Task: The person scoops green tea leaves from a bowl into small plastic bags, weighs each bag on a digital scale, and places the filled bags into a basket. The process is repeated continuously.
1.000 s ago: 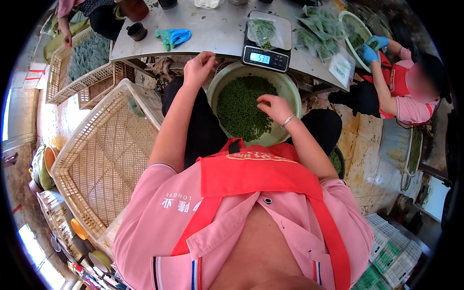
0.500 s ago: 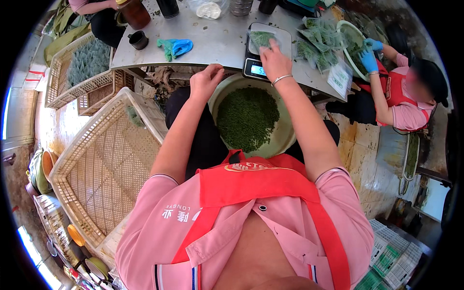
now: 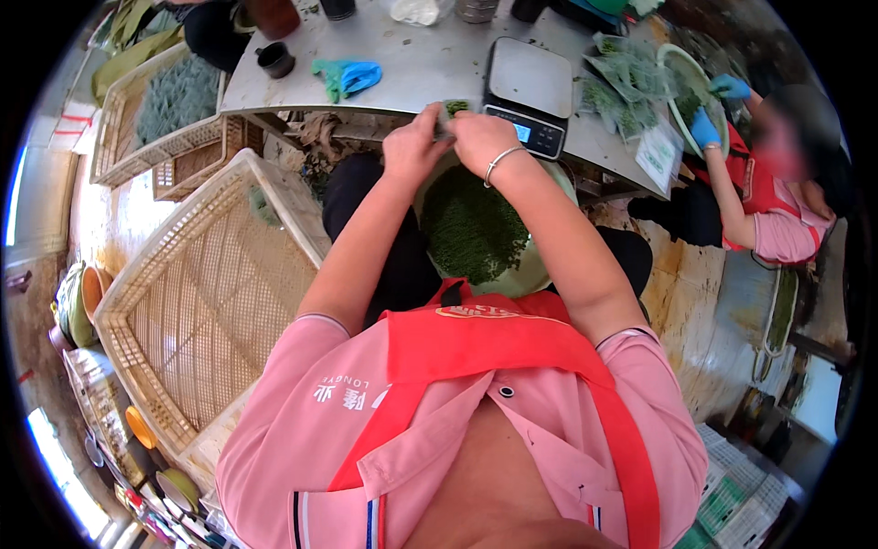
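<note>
My left hand and my right hand meet at the table's near edge, fingers closed on a small clear plastic bag with green contents. Much of the bag is hidden behind my fingers. Just right of it stands a digital scale with a lit display; its pan is bare. Below my hands, between my knees, a pale round basin holds a heap of small green berry-like pieces.
Filled clear bags lie right of the scale. A blue-green glove and a dark cup are on the metal table. A large woven crate stands at left. At right a gloved co-worker handles a round basket.
The bag has come off the scale in my right hand and moved left toward me. My left hand has moved right to join it and now grips it too.
</note>
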`<state>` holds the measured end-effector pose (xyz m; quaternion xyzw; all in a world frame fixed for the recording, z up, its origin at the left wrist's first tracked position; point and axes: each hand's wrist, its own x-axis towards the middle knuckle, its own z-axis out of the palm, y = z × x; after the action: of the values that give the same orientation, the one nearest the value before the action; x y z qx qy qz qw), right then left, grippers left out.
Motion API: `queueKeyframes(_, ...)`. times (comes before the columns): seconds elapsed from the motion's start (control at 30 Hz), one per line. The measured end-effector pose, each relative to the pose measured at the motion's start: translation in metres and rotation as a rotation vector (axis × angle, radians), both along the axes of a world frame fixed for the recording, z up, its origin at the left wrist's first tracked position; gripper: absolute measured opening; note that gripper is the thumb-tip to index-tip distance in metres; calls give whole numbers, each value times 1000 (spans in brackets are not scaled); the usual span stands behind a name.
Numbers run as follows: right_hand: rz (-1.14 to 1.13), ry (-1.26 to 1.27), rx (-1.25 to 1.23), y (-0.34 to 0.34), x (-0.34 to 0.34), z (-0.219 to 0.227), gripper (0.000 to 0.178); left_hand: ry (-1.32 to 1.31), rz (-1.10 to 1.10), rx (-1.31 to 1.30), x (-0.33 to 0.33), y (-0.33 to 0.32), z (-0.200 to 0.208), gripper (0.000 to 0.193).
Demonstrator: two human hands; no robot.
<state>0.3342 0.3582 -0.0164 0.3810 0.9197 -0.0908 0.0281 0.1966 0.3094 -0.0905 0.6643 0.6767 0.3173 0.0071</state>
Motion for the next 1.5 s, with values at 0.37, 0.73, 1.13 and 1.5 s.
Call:
queueKeyframes(0.37, 131, 584, -288, -8, 46, 25, 34, -68, -31, -13, 4, -1, 2, 51)
queueKeyframes(0.73, -385, 451, 614, 155, 224, -91, 30, -605, 63, -65, 2, 14, -9, 63)
queueKeyframes(1.13, -40, 700, 569, 45, 92, -32, 31, -868, 396, 312, -107, -127, 38, 49)
queueKeyframes(1.5, -274, 700, -323, -92, 95, -122, 36, -748, 1146, -271, -232, -262, -142, 59)
